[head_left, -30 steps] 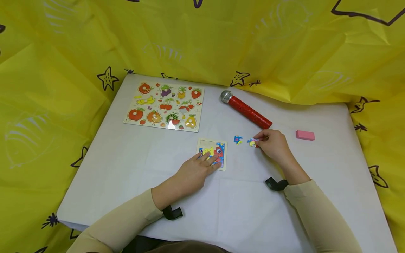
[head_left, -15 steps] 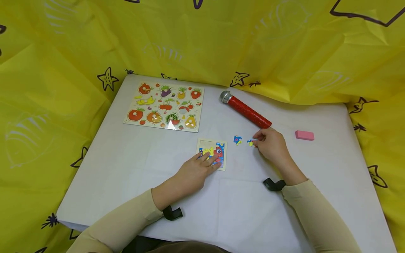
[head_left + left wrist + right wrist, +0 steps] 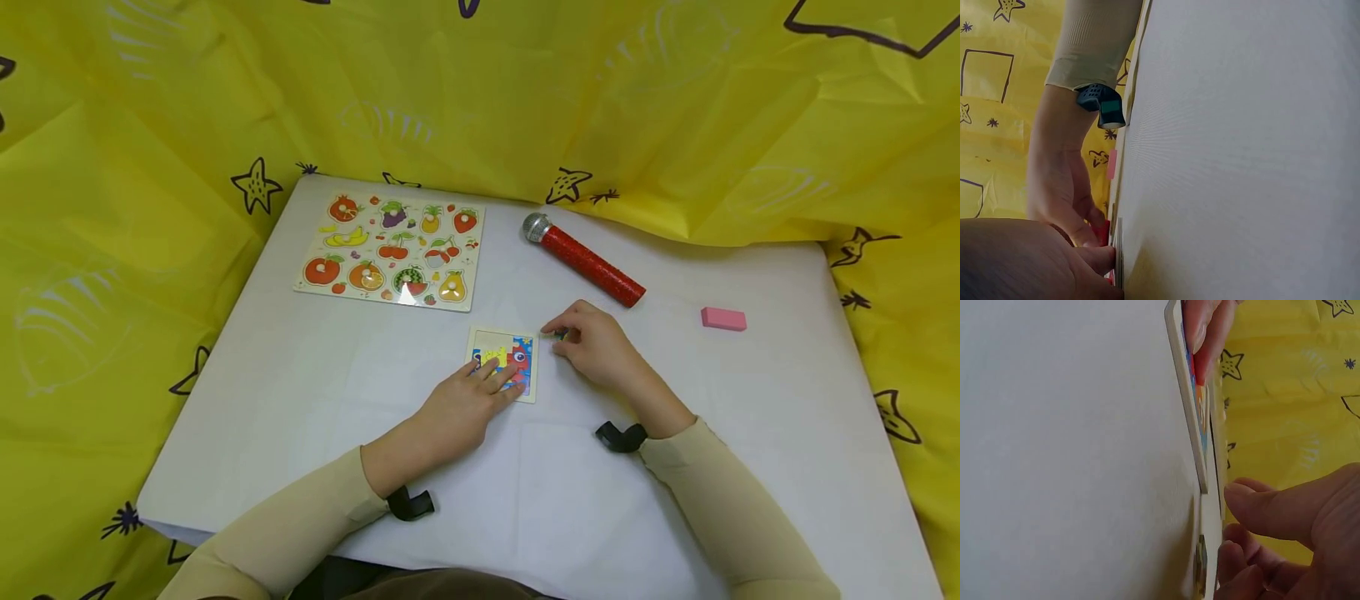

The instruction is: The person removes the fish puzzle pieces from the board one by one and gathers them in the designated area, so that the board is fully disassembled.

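Nearest, the left hand (image 3: 459,410) rests with spread fingers across the near side of the cartoon jigsaw tray (image 3: 491,341). Just right of the tray, a loose jigsaw piece (image 3: 1201,565) lies on the counter (image 3: 570,500), its long axis unclear. The right hand (image 3: 596,343) is nearer to it, thumb and fingertips parted. Farther off, a red microphone (image 3: 587,260) slants from far left to near right.

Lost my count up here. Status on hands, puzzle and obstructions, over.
Left hand on small puzzle, fingers covering part. Right hand over loose piece, thumb and forefinger parted. Red microphone beyond, clear of both hands.
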The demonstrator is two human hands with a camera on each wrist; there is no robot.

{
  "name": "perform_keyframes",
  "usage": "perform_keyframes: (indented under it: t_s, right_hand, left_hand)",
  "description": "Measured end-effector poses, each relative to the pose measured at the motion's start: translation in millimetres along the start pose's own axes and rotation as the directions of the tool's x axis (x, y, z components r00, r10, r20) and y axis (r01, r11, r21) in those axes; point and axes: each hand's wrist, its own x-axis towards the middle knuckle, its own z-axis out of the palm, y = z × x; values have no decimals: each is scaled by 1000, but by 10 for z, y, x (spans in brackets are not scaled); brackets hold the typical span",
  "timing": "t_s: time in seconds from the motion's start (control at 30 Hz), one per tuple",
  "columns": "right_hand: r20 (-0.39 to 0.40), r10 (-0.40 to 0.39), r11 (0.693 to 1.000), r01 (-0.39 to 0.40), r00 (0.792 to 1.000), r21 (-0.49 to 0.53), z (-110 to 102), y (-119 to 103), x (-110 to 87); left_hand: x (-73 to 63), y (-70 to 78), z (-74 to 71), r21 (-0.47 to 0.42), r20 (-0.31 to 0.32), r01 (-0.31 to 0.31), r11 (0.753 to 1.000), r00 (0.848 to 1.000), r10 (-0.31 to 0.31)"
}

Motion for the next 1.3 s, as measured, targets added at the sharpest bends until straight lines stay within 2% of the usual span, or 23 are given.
perform_keyframes:
  t_s: [0.27,0.57,0.83,1.1,1.3]
  right_hand:
    - [151,-88,996,82,985,42,153,-179,94]
    - [210,-91,996,93,973,-1,154,-287,132]
    - [206,-94,995,95,974,4,163,-276,152]
    - [146,-121,993,118,982,30,167,-282,143]
    - [114,-90,996,88,989,25,162,-300,136]
  left_hand:
    - [11,2,-3,-26,14,5,1000,1000,-4]
    - [13,7,5,-24,16,4,1000,1000,-4]
    - [17,5,25,-26,24,9,1000,1000,-9]
    - [25,2,17,-16,26,9,1000,1000,-9]
    - [17,2,-14,-24,28,15,1000,1000,-14]
